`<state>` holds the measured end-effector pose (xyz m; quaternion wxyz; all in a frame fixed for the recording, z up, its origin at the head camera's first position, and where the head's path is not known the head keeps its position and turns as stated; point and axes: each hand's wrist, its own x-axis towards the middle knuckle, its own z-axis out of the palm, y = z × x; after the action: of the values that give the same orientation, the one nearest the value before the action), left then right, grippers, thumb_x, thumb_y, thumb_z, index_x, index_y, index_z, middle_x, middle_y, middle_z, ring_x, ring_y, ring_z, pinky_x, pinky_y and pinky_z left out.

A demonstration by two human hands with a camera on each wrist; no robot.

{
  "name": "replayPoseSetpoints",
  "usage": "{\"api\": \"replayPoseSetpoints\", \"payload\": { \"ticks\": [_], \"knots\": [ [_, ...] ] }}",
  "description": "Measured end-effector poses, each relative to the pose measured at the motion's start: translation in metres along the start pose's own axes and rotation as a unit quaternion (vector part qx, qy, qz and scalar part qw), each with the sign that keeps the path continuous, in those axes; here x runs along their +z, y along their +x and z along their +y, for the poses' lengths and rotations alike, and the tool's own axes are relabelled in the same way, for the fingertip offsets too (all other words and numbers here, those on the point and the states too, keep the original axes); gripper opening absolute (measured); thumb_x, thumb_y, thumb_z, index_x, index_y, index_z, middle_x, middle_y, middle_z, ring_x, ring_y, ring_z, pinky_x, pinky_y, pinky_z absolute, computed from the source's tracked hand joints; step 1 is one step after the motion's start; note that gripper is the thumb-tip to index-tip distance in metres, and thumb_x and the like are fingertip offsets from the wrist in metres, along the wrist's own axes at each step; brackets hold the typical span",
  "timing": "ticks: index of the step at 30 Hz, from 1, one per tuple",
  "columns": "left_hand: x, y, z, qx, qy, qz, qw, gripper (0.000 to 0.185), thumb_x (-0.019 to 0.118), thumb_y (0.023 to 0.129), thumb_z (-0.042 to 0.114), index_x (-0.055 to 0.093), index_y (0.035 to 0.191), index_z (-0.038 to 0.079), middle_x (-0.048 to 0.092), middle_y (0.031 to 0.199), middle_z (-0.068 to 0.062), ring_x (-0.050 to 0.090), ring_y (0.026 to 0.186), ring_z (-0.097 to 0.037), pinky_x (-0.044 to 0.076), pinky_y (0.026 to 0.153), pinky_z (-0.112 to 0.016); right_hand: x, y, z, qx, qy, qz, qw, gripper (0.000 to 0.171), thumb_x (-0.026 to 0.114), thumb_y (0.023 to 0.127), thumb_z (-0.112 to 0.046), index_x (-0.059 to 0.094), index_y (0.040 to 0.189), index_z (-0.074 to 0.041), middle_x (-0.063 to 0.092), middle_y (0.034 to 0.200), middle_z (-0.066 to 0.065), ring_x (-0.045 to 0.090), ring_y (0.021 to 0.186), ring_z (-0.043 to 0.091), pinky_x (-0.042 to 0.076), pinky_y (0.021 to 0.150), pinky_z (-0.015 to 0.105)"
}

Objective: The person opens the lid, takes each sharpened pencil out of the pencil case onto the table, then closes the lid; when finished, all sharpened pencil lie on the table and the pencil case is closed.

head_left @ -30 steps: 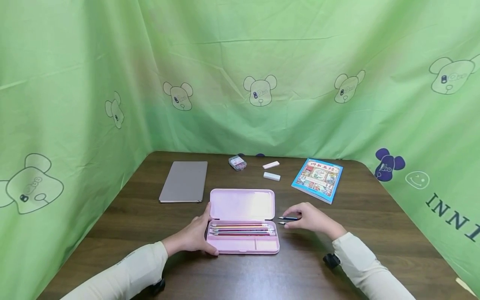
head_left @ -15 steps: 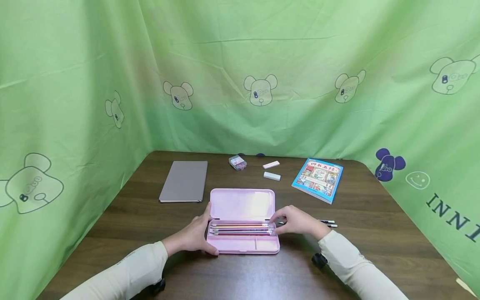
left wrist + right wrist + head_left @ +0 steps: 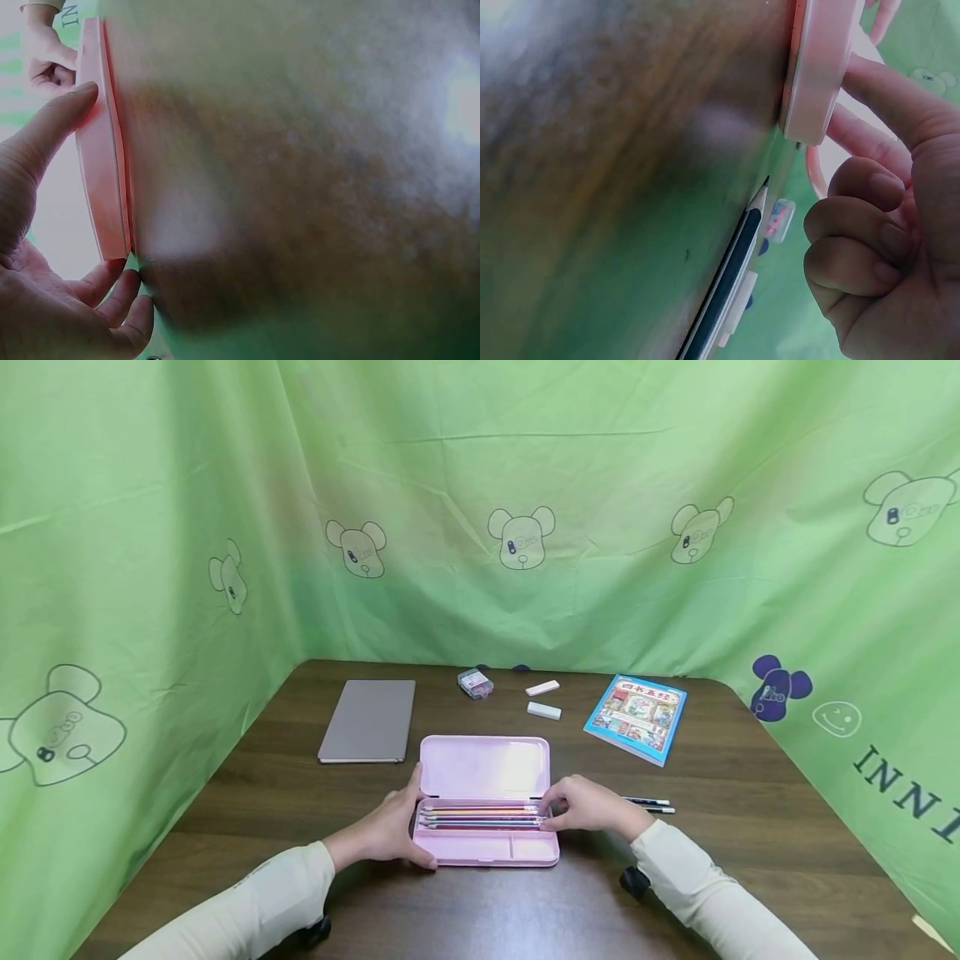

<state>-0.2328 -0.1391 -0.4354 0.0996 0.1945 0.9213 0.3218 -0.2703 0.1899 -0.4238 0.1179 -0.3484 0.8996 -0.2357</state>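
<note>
An open pink pencil case [image 3: 487,853] lies on the dark wooden table [image 3: 750,860], its lid [image 3: 485,767] flat behind the tray. Several coloured pencils [image 3: 480,817] lie in the tray. My left hand [image 3: 386,831] grips the case's left end, thumb by the hinge and fingers round the front corner; the left wrist view shows the thumb [image 3: 45,135] on the case edge [image 3: 101,165]. My right hand [image 3: 588,806] is at the case's right end, fingertips by the pencil ends. The index finger [image 3: 870,82] rests on the rim [image 3: 817,67]; any pinch is hidden. Two dark pencils [image 3: 652,805] [image 3: 727,285] lie under that wrist.
At the back lie a grey closed notebook [image 3: 369,721], a small clear box [image 3: 475,683], two white erasers [image 3: 543,688] [image 3: 543,711] and a colourful book [image 3: 636,717]. A green curtain [image 3: 150,527] walls the table on three sides.
My right hand left the two dark pencils on the table and moved left to the case's right end. The left hand and the case stayed still.
</note>
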Motion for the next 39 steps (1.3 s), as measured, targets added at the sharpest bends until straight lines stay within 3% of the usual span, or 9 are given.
{"api": "replayPoseSetpoints", "payload": {
  "ticks": [12, 25, 33, 39],
  "knots": [
    [0.000, 0.000, 0.001, 0.002, -0.003, 0.000, 1.0000, 0.140, 0.089, 0.052, 0.038, -0.006, 0.147, -0.001, 0.052, 0.126, -0.010, 0.038, 0.121, -0.033, 0.031, 0.101, -0.052, -0.003, 0.008, -0.010, 0.047, -0.066, -0.014, 0.997, 0.009, 0.076, 0.074, -0.023, 0.070, 0.075, -0.016, 0.057, 0.065, -0.011, 0.044, 0.060, 0.006, 0.038, 0.056, 0.022],
    [-0.001, -0.001, 0.001, -0.001, -0.005, -0.001, 1.0000, 0.138, 0.089, 0.052, 0.038, -0.004, 0.146, -0.002, 0.052, 0.126, -0.010, 0.038, 0.122, -0.033, 0.031, 0.100, -0.053, -0.004, 0.008, -0.016, 0.041, -0.063, -0.024, 0.997, 0.017, 0.074, 0.077, -0.020, 0.060, 0.067, -0.017, 0.047, 0.059, -0.010, 0.040, 0.057, 0.005, 0.033, 0.053, 0.021],
    [-0.001, -0.001, 0.001, -0.005, -0.006, -0.007, 1.0000, 0.139, 0.089, 0.053, 0.039, -0.005, 0.147, 0.000, 0.051, 0.127, -0.009, 0.037, 0.122, -0.032, 0.031, 0.101, -0.053, -0.008, -0.002, -0.006, 0.013, -0.024, 0.045, 0.999, 0.008, 0.071, 0.080, -0.022, 0.065, 0.075, -0.019, 0.062, 0.074, -0.012, 0.051, 0.069, 0.004, 0.046, 0.068, 0.025],
    [-0.002, -0.001, 0.000, -0.010, -0.002, -0.009, 0.9999, 0.139, 0.088, 0.053, 0.041, -0.006, 0.147, 0.002, 0.050, 0.129, -0.010, 0.037, 0.122, -0.032, 0.031, 0.101, -0.054, -0.014, -0.015, 0.002, 0.006, -0.008, 0.123, 0.992, 0.008, 0.072, 0.080, -0.021, 0.066, 0.079, -0.016, 0.062, 0.075, -0.011, 0.049, 0.067, 0.001, 0.045, 0.063, 0.024]
  ]
}}
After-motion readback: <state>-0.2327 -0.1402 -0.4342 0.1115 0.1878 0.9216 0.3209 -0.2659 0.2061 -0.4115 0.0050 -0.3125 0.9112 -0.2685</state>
